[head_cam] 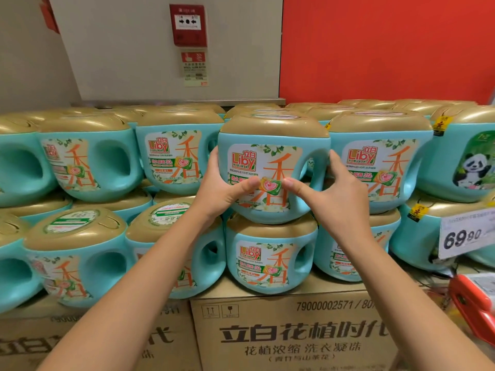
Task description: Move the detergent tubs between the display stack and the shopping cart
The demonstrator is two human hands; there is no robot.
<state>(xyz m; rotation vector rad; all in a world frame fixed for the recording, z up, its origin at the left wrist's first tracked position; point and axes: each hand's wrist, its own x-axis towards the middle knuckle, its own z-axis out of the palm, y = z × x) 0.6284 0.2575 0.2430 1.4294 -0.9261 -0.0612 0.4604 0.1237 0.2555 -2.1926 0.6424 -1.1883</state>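
Both of my bare forearms reach up from the bottom edge toward the stack of detergent tubs. My left hand [222, 188] is clamped on the left side of one teal tub [273, 167] with a gold lid, thumb pressed flat on the front label. My right hand [332, 194] grips its right side, fingers wrapped by the moulded handle hole and thumb tip on the label close to the left thumb. That tub sits in the upper row, at the front, right on top of the lid of a lower tub [270, 255] with the same label; I cannot tell whether it is resting on it or lifted just clear.

Around it the display stack [171, 159] runs two rows high, tubs packed side by side, most showing the same orange-character label. One tub at the upper right carries a panda picture [474, 167]. The lower row stands on brown cardboard cartons [289, 336] printed with black characters and a number. A white price card [466, 234] reading 69.90 leans in at the right, and below it a red plastic part [474, 303] shows at the edge. Behind the stack, a red fire alarm box [188, 24] hangs on a pale wall panel, beside a red wall [388, 46].
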